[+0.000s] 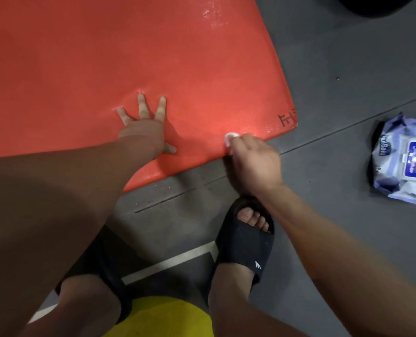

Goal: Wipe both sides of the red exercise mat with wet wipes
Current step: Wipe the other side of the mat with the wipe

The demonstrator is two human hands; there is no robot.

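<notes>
Where the grey floor showed its seams, the red exercise mat lay flat on it, with wet patches shining near its black-marked corner. A pack of wet wipes sat on the floor to the right, well apart from the mat. The left hand pressed flat on the mat, fingers spread. The right hand curled round a white wipe at the mat's near edge.

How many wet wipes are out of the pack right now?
1 wipe, bunched in the right hand on the red mat near its front edge. The pack lies on the floor to its right; any inside are hidden.
</notes>
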